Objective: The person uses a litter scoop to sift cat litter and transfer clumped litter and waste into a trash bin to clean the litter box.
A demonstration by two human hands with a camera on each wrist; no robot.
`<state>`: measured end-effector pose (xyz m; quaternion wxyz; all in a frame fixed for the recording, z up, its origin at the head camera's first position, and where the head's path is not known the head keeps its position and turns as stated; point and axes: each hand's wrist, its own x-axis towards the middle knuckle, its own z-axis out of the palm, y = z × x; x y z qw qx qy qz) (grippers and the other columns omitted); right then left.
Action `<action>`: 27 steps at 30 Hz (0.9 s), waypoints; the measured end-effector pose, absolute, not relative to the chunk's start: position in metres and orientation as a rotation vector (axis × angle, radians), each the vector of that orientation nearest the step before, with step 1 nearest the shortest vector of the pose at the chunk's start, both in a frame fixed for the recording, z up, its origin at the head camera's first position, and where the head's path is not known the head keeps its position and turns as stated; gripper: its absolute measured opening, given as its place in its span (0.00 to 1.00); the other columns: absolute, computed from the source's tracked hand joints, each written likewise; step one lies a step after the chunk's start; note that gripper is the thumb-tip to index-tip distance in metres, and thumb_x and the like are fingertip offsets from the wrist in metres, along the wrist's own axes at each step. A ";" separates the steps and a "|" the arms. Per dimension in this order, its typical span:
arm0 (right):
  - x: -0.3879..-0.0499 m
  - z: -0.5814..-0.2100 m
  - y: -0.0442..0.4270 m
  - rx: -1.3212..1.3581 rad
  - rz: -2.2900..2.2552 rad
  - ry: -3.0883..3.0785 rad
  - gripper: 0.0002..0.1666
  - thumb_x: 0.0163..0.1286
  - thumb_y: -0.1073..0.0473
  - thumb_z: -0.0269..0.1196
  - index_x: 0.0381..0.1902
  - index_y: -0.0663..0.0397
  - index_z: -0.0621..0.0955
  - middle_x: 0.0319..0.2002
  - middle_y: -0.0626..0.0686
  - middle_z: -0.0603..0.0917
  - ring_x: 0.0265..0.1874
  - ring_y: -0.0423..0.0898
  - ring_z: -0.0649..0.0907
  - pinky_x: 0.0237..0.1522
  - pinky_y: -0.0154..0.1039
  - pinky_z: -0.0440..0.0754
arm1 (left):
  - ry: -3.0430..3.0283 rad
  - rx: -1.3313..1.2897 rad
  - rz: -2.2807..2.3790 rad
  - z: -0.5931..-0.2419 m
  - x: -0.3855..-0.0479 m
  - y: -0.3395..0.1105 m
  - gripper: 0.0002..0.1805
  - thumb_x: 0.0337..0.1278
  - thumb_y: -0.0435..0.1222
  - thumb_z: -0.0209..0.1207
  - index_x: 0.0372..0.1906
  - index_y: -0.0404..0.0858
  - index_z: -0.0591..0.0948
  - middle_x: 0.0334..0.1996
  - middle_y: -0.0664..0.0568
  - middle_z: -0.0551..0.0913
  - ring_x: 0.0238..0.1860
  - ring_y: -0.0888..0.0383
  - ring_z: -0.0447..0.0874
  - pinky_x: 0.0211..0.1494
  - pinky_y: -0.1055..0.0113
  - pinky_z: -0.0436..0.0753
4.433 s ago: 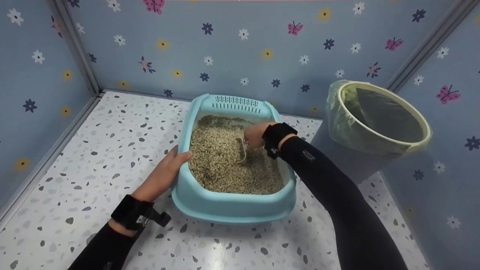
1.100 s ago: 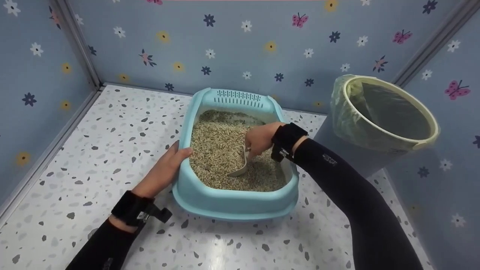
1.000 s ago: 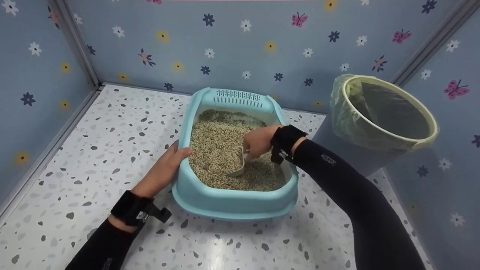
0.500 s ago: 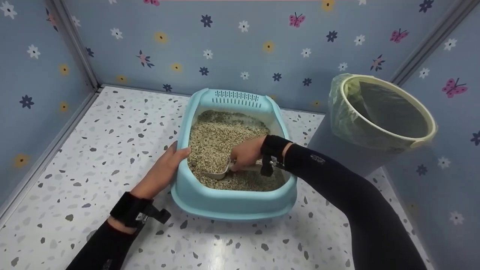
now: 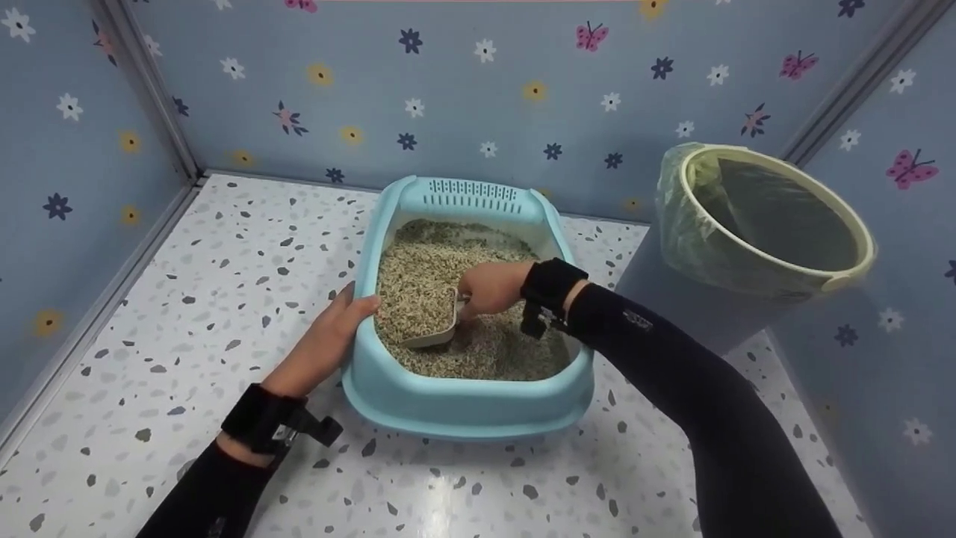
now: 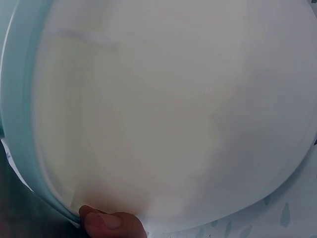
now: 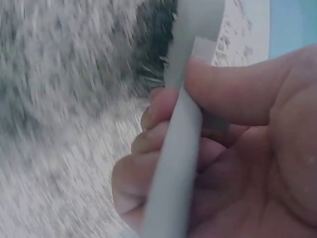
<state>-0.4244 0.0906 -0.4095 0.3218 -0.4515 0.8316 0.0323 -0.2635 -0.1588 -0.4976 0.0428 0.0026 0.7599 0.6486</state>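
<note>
A light blue litter box (image 5: pixel 470 407) full of pale, grainy litter (image 5: pixel 426 261) stands on the floor. My left hand (image 5: pixel 325 344) grips its left rim, thumb over the top; in the left wrist view a fingertip (image 6: pixel 111 223) shows against the box's whitish wall. Inside the box, my right hand (image 5: pixel 493 288) holds a pale litter scoop (image 5: pixel 441 338) by its handle (image 7: pixel 173 163). The scoop's bowl is heaped with litter, near the front left of the box. Seen from the right wrist, the thumb presses along the handle while the fingers curl beneath it.
To the right of the box stands a bin with a cream rim (image 5: pixel 777 258) and a translucent yellowish liner (image 5: pixel 672 232). Flower-patterned wall panels (image 5: pixel 448 82) enclose the speckled white floor (image 5: pixel 224 246) at the back and both sides.
The right hand has drawn the scoop left through the litter, then up a little, and litter now heaps in its bowl. The left hand keeps its hold on the rim.
</note>
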 end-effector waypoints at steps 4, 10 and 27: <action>-0.425 -0.395 0.096 -1.208 0.223 2.203 0.18 0.89 0.53 0.60 0.33 0.50 0.77 0.27 0.47 0.66 0.26 0.44 0.64 0.39 0.43 0.64 | 2.301 0.011 2.002 -0.498 -0.263 -0.158 0.48 0.86 0.58 0.51 0.94 0.44 0.45 0.76 0.32 0.62 0.71 0.38 0.72 0.77 0.44 0.67; -0.428 -0.391 0.106 -1.233 0.266 2.151 0.27 0.87 0.55 0.61 0.23 0.45 0.69 0.21 0.45 0.60 0.21 0.42 0.58 0.35 0.42 0.61 | 2.314 0.007 1.993 -0.497 -0.263 -0.158 0.48 0.86 0.59 0.51 0.94 0.45 0.45 0.87 0.35 0.53 0.81 0.41 0.60 0.84 0.42 0.56; -0.414 -0.428 0.099 -1.203 -0.101 2.015 0.17 0.88 0.51 0.60 0.34 0.45 0.76 0.28 0.44 0.71 0.26 0.42 0.70 0.37 0.42 0.70 | 2.326 0.019 1.980 -0.498 -0.263 -0.159 0.45 0.86 0.59 0.50 0.94 0.48 0.48 0.64 0.34 0.72 0.60 0.41 0.81 0.70 0.49 0.74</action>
